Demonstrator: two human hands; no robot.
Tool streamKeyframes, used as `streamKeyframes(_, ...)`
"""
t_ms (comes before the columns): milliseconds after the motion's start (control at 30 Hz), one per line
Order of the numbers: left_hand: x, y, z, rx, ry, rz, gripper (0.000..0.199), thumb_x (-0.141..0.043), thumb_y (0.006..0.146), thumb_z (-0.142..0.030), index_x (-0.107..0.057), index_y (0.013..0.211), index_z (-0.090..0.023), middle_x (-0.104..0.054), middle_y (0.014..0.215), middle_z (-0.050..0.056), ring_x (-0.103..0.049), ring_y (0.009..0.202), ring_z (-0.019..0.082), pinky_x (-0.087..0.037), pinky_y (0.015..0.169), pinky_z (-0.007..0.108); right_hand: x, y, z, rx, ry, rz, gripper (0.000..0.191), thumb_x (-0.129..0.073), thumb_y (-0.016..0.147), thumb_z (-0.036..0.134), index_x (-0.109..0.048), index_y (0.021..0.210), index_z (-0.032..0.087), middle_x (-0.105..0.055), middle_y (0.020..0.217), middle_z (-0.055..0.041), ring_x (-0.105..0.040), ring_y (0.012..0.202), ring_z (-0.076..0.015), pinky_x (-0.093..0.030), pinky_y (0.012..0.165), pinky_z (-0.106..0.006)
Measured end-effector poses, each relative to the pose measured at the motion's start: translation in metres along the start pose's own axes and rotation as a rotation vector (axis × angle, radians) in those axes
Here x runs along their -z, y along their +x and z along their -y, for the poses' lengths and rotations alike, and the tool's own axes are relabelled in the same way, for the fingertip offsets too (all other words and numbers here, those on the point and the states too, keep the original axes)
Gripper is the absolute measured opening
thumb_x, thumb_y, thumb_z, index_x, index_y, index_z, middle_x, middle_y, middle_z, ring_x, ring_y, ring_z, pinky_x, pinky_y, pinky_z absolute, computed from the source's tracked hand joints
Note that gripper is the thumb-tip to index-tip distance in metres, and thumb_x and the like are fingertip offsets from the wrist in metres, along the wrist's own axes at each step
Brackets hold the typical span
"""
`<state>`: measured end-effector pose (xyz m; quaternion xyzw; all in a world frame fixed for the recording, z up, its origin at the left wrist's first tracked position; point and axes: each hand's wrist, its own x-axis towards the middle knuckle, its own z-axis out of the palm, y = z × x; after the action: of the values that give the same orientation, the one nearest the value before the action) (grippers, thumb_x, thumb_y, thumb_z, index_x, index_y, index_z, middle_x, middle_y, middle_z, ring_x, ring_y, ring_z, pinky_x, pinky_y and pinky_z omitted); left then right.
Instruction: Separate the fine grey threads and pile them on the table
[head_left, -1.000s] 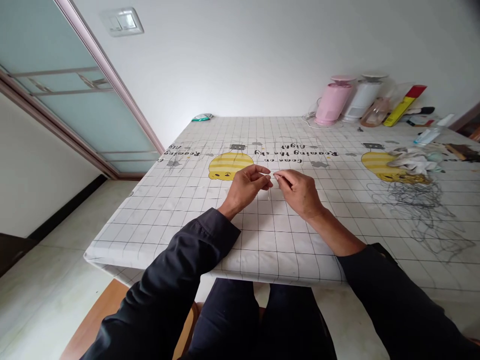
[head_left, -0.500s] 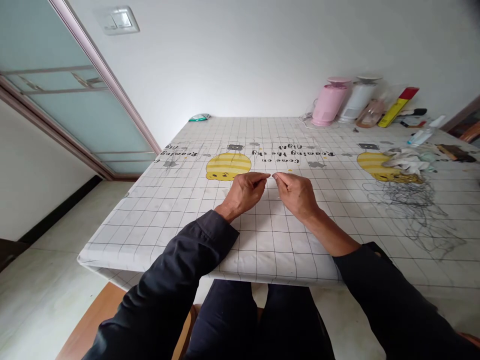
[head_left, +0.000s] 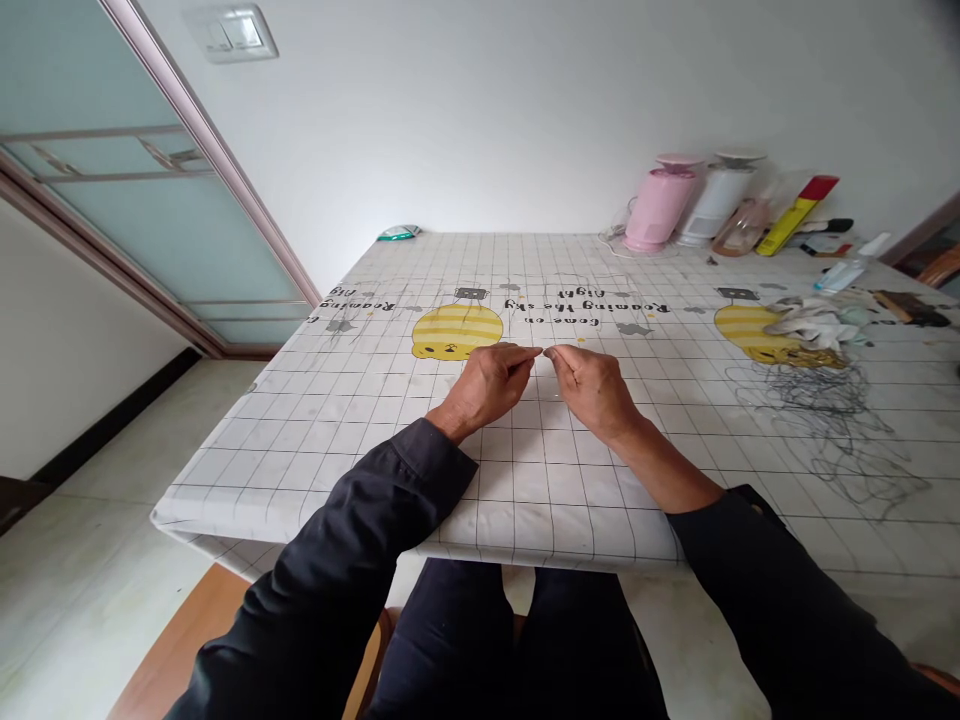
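Note:
My left hand (head_left: 491, 385) and my right hand (head_left: 592, 388) are both closed in a pinch, just over the middle of the checked tablecloth (head_left: 480, 500). Their fingertips nearly meet. Whatever they pinch, if anything, is too small to make out. To the right of my right hand lies a loose tangle of dark thread or fine wire (head_left: 832, 410). A crumpled whitish cloth (head_left: 817, 322) rests just beyond it, with a brownish-gold bundle (head_left: 817, 356) at its near edge.
Along the back right stand a pink cylinder-shaped device (head_left: 660, 208), a similar white one (head_left: 716, 205), a pinkish bottle (head_left: 741, 228), a yellow and red box (head_left: 796, 215) and a clear bottle (head_left: 851, 268). A green and white packet (head_left: 398, 233) lies at the far left corner.
The hands hold almost the same pose, fingertips still close together. The camera view has shifted very slightly; nothing on the table has moved.

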<state>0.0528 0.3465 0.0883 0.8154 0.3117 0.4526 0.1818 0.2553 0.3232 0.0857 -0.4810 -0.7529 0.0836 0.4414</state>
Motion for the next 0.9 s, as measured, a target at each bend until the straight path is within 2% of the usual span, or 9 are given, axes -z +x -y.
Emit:
streamKeyframes(133,-0.003,0.000,-0.001,0.045,-0.007,-0.008,0.035,-0.060,0.103,-0.020,-0.090,0.122,-0.022,-0.084,0.095,0.010,-0.069,0.077,0.021,-0.055,0.078,0.036,-0.001,0.001,-0.005,0.006,-0.036,0.004,0.048,-0.048,0.115,0.051,-0.049,0.074,0.026,-0.042,0.060,0.0006,-0.033,0.058,-0.0169,-0.026,0.061,-0.037)
streamKeyframes(333,-0.005,-0.001,-0.003,0.074,0.037,0.020,0.038,-0.060,0.100,-0.015,-0.089,0.125,-0.019,-0.072,0.070,0.002,-0.054,0.061,0.016,-0.049,0.068,0.032,-0.002,-0.001,-0.015,0.038,-0.116,0.031,0.031,-0.052,0.112,0.033,-0.062,0.084,0.025,-0.059,0.067,-0.0032,-0.046,0.060,-0.0191,-0.033,0.064,-0.038)
streamKeyframes(500,-0.005,-0.001,0.001,0.018,0.057,0.050,0.042,-0.056,0.097,-0.008,-0.089,0.122,-0.016,-0.080,0.082,0.005,-0.059,0.064,0.014,-0.050,0.069,0.029,-0.003,-0.003,-0.022,0.071,-0.238,0.071,0.023,-0.048,0.108,0.021,-0.066,0.094,0.021,-0.068,0.075,-0.0063,-0.055,0.063,-0.0206,-0.036,0.065,-0.036)
streamKeyframes(633,-0.007,-0.003,0.006,-0.028,0.058,0.074,0.043,-0.055,0.095,-0.003,-0.090,0.117,-0.015,-0.081,0.086,0.006,-0.065,0.069,0.014,-0.050,0.070,0.026,-0.005,-0.004,-0.026,0.115,-0.325,0.092,0.024,-0.045,0.106,0.016,-0.066,0.096,0.019,-0.069,0.076,-0.0078,-0.057,0.063,-0.0210,-0.037,0.063,-0.035)
streamKeyframes(800,-0.008,-0.005,0.009,-0.095,0.054,0.070,0.043,-0.054,0.095,-0.003,-0.090,0.116,-0.013,-0.078,0.083,0.006,-0.066,0.072,0.015,-0.049,0.071,0.027,-0.005,-0.003,-0.026,0.123,-0.284,0.099,0.024,-0.045,0.105,0.016,-0.062,0.089,0.022,-0.065,0.072,-0.0053,-0.053,0.061,-0.0195,-0.035,0.062,-0.035)
streamKeyframes(900,-0.006,-0.005,0.007,-0.036,0.018,0.090,0.042,-0.055,0.098,-0.007,-0.088,0.122,-0.014,-0.079,0.083,0.006,-0.065,0.070,0.015,-0.049,0.071,0.028,0.000,-0.001,-0.023,0.082,-0.177,0.091,0.027,-0.047,0.108,0.022,-0.061,0.085,0.023,-0.060,0.068,-0.0027,-0.051,0.060,-0.0186,-0.035,0.062,-0.035)
